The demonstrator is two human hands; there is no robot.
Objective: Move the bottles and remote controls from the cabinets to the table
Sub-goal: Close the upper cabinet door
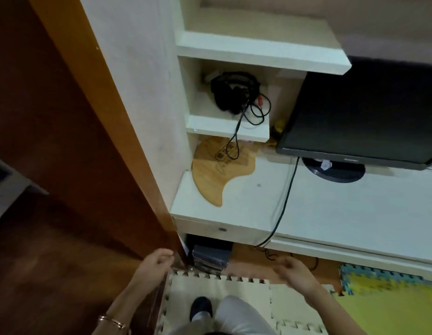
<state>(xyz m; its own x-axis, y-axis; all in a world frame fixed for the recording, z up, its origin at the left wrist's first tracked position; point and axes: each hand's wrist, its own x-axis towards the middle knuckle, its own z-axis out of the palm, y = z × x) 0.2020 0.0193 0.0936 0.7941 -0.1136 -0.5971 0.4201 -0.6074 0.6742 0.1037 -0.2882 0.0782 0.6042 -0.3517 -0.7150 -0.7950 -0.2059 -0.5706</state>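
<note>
Shelf cubby (277, 93) w/ headphones (230, 93); L hand (155, 262), R hand (296, 274) loosely curled, empty.

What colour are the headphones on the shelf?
Black; the headphones show clearly in the head view, with a black cable hanging over the white shelf edge.

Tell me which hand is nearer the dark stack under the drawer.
Left. The left hand is just left of the dark stack, by the brown door edge. The right hand is farther off to the stack's right, over the floor mat.
</note>
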